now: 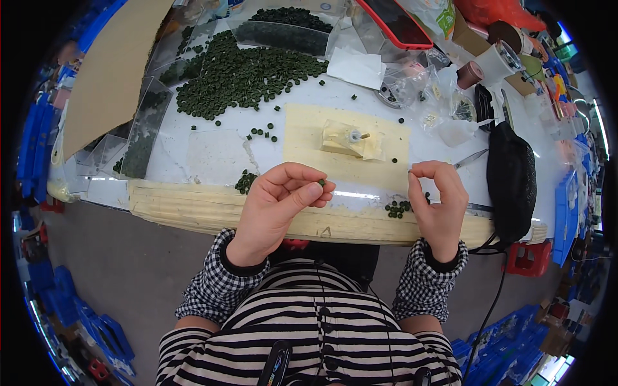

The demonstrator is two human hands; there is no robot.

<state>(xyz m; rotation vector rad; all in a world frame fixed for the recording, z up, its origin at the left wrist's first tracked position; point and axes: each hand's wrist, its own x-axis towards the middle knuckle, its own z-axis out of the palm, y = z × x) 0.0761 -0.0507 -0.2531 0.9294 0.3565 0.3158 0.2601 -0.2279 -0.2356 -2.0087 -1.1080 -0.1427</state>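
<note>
My left hand (277, 199) is closed in a pinch on a small dark green ring-like piece (322, 183) above the table's near edge. To the right, my right hand (443, 199) also pinches, thumb against forefinger; what sits at its fingertips is too small to name. The two hands are apart. Beyond and between them, a small block wrapped in pale tape (344, 138) with a metal pin (364, 136) stands on a yellowish sheet (302, 122). A little group of green pieces (398, 208) lies beside my right hand, and another cluster (245, 181) beside my left.
A large heap of green pieces (238, 71) covers the back left, near clear plastic trays (145, 135) and a cardboard sheet (109, 77). A red-cased phone (399, 26), thread spools (470, 74), tweezers (472, 158) and a black pouch (510, 183) lie right.
</note>
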